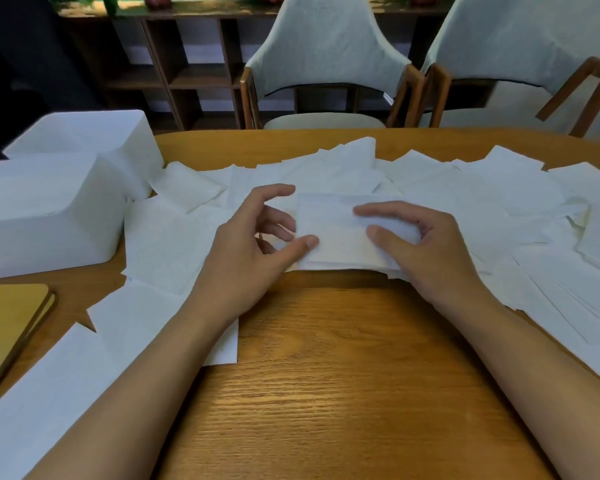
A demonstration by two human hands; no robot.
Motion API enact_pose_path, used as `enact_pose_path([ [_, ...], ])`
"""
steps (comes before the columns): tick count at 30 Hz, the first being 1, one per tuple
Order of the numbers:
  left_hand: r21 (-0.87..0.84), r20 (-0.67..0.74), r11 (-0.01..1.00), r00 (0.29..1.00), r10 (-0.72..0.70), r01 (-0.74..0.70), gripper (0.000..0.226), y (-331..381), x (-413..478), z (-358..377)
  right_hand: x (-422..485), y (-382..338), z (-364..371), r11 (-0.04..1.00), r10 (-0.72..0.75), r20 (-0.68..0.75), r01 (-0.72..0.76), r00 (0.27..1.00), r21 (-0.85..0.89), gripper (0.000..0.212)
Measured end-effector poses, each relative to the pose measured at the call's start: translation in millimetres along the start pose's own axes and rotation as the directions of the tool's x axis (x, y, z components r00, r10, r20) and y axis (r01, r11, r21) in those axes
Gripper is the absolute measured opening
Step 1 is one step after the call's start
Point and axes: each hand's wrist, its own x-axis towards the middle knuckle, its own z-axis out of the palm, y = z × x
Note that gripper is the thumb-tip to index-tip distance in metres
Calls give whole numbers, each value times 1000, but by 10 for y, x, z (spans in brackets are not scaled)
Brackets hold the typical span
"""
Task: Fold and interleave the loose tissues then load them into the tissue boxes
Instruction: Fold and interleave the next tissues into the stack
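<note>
A small stack of folded white tissues (333, 233) lies at the middle of the wooden table (343, 375). My left hand (253, 247) sits at the stack's left edge, its thumb tip touching the top tissue and its fingers spread and relaxed. My right hand (420, 244) rests on the stack's right part, with straight fingers and thumb pressing down on it. Loose white tissues (492, 188) lie scattered across the far and right side of the table, and more of them (160, 244) on the left. Two white tissue boxes (49, 216) (94, 136) stand at the far left.
A wooden lid (11, 323) lies at the left edge of the table. Two chairs with pale covers (326, 57) (520, 46) stand behind the table. A dark shelf unit (187, 71) runs along the back wall. Bare wood shows in front of me between my forearms.
</note>
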Motion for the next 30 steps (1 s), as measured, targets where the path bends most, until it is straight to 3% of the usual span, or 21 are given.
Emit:
enact_pose_path([
  [2, 227, 32, 971, 998, 62, -68, 64, -51, 1, -9, 38, 26, -57, 1000, 23, -97, -23, 995, -2, 27],
  [5, 351, 155, 920, 980, 124, -172, 59, -97, -16, 54, 58, 66, -96, 999, 43, -176, -46, 984, -10, 27],
  [8, 381, 149, 903, 977, 152, -199, 51, -138, 29, 174, 55, 52, -120, 999, 45, -201, -50, 978, -20, 26],
  [17, 437, 81, 877, 980, 181, -198, 58, -125, 108, 306, 83, 45, -212, 997, 74, -223, -78, 972, -8, 24],
  [23, 427, 16, 898, 994, 109, -105, 55, -85, 225, 407, 105, 33, -266, 995, 104, -231, -99, 967, 31, 24],
  [27, 466, 26, 877, 993, 117, -116, 54, -89, 257, 422, 118, 94, -277, 995, 92, -199, -99, 976, -22, 24],
  [30, 505, 8, 853, 989, 150, -133, 38, -82, 264, 435, 104, 158, -217, 997, 73, -210, -78, 975, -16, 24],
])
